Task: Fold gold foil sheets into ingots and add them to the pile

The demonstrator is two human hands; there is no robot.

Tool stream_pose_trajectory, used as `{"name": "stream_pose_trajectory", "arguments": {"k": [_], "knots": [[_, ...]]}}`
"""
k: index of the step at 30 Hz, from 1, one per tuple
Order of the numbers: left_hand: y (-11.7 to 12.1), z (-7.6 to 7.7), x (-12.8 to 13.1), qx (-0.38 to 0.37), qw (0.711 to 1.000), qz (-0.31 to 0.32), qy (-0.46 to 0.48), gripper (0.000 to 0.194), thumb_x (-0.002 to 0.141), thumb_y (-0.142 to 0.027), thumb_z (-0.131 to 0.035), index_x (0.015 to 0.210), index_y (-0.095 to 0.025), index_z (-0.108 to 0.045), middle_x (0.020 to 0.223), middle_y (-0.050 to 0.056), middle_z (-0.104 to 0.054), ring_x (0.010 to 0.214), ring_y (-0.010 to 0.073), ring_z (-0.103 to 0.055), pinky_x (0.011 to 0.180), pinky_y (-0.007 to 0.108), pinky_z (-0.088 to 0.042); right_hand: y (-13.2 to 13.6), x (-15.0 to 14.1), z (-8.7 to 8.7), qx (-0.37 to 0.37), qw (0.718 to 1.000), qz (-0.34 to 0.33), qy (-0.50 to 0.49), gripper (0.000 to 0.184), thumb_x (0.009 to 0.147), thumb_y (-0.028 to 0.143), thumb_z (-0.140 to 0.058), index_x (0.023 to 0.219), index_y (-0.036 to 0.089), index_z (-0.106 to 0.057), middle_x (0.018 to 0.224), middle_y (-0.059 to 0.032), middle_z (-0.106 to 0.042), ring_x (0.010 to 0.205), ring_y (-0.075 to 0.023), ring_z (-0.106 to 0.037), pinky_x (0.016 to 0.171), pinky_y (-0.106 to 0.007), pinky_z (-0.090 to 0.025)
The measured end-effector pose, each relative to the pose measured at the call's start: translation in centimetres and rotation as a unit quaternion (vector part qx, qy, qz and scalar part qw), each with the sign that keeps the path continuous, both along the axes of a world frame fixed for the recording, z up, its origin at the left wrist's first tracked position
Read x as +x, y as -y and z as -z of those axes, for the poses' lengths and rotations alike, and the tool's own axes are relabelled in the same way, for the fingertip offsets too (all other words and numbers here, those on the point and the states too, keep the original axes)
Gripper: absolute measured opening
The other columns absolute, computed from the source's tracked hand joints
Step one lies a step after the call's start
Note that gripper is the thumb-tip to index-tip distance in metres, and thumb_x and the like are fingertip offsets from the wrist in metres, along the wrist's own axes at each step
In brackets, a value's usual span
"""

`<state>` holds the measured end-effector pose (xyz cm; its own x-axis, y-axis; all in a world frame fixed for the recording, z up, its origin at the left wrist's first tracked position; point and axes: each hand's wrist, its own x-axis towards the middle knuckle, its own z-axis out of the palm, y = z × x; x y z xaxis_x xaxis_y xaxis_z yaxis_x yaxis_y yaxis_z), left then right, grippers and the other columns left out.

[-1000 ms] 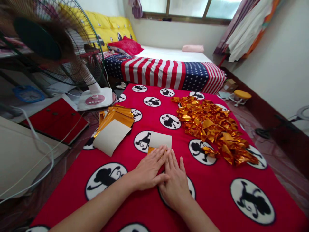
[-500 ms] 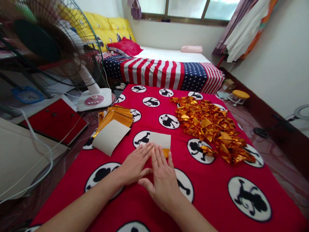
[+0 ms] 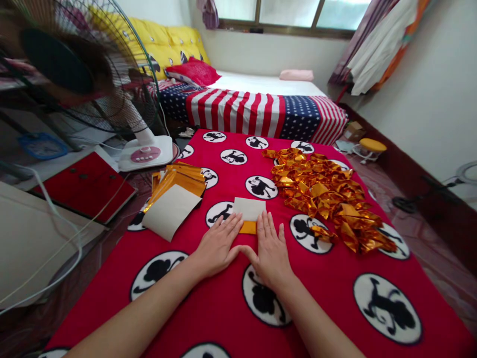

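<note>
One left hand [image 3: 219, 247] plus one right hand [image 3: 273, 252], both pretty much flat, rest on one part-folded foil sheet [image 3: 250, 211] between one sheet stack [image 3: 174, 209] and one messy foil pile [image 3: 322, 195].

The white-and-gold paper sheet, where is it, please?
In the head view, the sheet lies near the centre, on the red patterned cloth, partly under the left hand and right hand.

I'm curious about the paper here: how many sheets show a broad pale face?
2: a gold-edged sheet partly under the left hand and right hand, and a plain sheet overlapping the gold stack, farther left. More may be hidden in that stack.
</note>
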<state>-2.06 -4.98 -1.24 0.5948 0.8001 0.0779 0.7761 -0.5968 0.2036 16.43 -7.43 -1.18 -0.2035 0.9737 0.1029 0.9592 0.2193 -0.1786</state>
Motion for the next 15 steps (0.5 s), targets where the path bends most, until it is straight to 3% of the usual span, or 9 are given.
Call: {"name": "stream_pose_trajectory", "arguments": {"k": [4, 8, 15], "knots": [[-1.8, 0.3, 1.1, 0.015, 1.0, 0.004, -0.001, 0.065, 0.095, -0.04, -0.042, 0.152, -0.014, -0.028, 0.16, 0.012, -0.025, 0.149, 0.0242, -0.021, 0.121, 0.047, -0.015, -1.7, -1.6, -1.0, 0.019, 0.999, -0.036, -0.022, 0.089, 0.092, 0.065, -0.04, 0.154, 0.004, -0.021, 0.161, -0.0192, -0.013, 0.151, -0.0284, -0.008, 0.12, -0.052, -0.005], [-2.5, 0.7, 1.2, 0.029, 0.999, 0.015, 0.006, 0.065, 0.096, -0.04, -0.039, 0.154, -0.014, -0.025, 0.16, 0.012, -0.028, 0.149, 0.0222, -0.023, 0.122, 0.044, -0.014, -2.0, -2.7, -0.7, -0.036, 0.997, -0.06, -0.043, 0.089, 0.092, 0.063, -0.039, 0.154, 0.003, -0.019, 0.161, -0.0169, -0.014, 0.151, -0.0263, -0.011, 0.12, -0.048, -0.013], [-2.2, -0.1, 0.9, 0.018, 1.0, 0.015, 0.015, 0.062, 0.096, -0.044, -0.042, 0.151, -0.019, -0.033, 0.159, 0.011, -0.03, 0.148, 0.0234, -0.026, 0.121, 0.047, -0.016, -1.3, 1.1, 0.4, -0.032, 0.999, -0.014, 0.006, 0.086, 0.092, 0.064, -0.038, 0.153, 0.005, -0.024, 0.162, -0.016, -0.011, 0.151, -0.0254, -0.008, 0.12, -0.051, -0.009]]}}
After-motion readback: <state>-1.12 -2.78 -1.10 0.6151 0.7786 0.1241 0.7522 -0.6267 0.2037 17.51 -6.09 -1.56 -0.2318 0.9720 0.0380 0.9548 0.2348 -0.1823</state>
